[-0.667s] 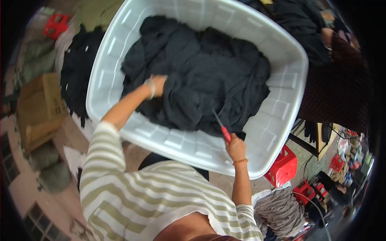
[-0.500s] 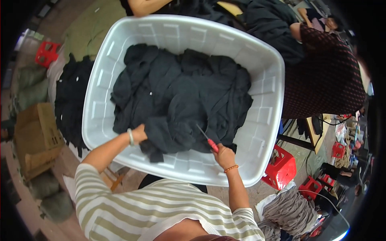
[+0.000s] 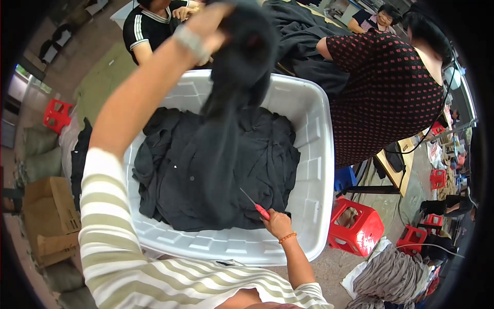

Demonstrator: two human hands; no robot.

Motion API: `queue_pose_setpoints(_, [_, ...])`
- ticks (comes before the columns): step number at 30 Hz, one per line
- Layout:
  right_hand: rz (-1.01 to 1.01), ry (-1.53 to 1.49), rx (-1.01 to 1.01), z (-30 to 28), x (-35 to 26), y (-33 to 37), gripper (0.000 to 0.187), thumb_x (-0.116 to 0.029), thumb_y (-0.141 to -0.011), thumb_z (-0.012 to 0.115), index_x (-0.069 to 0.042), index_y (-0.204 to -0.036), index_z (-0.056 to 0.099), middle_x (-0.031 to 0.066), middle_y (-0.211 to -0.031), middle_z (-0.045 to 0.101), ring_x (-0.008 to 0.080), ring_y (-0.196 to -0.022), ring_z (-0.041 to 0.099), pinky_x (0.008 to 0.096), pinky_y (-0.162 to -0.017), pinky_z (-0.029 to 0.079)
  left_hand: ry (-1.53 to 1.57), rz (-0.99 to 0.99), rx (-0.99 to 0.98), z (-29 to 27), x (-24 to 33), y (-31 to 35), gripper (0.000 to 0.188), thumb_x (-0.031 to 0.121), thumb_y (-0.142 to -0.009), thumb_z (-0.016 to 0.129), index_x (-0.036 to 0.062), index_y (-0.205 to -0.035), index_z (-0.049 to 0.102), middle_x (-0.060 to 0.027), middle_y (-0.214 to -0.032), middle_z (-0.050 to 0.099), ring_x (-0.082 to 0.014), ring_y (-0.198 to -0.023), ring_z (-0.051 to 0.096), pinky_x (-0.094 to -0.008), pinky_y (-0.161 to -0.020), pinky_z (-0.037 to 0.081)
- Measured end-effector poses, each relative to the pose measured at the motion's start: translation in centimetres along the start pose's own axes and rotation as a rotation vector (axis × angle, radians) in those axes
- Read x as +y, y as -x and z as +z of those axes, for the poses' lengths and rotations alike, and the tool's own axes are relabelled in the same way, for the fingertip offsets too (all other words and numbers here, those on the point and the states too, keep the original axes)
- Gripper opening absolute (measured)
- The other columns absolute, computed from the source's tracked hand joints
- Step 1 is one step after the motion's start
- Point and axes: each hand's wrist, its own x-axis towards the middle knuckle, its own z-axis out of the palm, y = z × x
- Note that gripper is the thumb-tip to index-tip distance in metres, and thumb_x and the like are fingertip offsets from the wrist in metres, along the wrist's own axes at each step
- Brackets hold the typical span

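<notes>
My left hand (image 3: 210, 28) is raised above the far rim, blurred by motion. Its fingers are closed on a dark garment (image 3: 242, 59), which hangs down over the large white plastic tub (image 3: 315, 165). In the tub lies a heap of black garments (image 3: 177, 198); where the lifted one ends among them I cannot tell. Low over the near right of the heap, my right hand (image 3: 279, 225) is closed round a tool with a pink-red handle (image 3: 262, 211) and a slender metal point. That point is directed away from me, toward the upper left.
Beyond the tub, dark cloth (image 3: 303, 36) lies on a table, with a person in a black top (image 3: 146, 28) at left and one in a dotted top (image 3: 381, 98) at right. A red stool (image 3: 355, 226) stands right of the tub. A cardboard box (image 3: 49, 211) sits at left.
My left hand has swung from the near left of the heap up past the far rim, pulling the garment up. My right hand still grips the tool. The whole view has shifted.
</notes>
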Motion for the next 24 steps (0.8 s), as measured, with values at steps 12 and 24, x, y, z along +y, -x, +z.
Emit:
queue_pose_setpoints(12, [0.025,-0.087,0.042,-1.6,1.4,-0.4,0.028,-0.033,-0.081,0.068,-0.007,-0.086,0.059,0.0181,-0.070,0.064,0.0380,-0.067,0.063,0.0463,-0.058,0.048,0.620,-0.661,-0.235,12.7,1.5,-0.6,0.038,0.032,-0.084,0.068,0.0100,-0.111,0.055,-0.0060,-0.103,0.057,-0.0229,-0.108,0.052,-0.0472,-0.093,0.041])
queue_pose_setpoints(24, [-0.144,-0.015,-0.158,-0.9,-3.6,-3.6,0.025,-0.029,-0.085,0.065,-0.006,-0.090,0.058,0.0187,-0.072,0.064,0.0375,-0.068,0.062,0.0450,-0.061,0.048,-0.523,-1.262,0.257,10.4,-14.8,53.6,0.081,0.036,-0.072,0.076,0.0013,-0.135,0.038,-0.0223,-0.133,0.042,-0.0374,-0.124,0.041,-0.0401,-0.105,0.036])
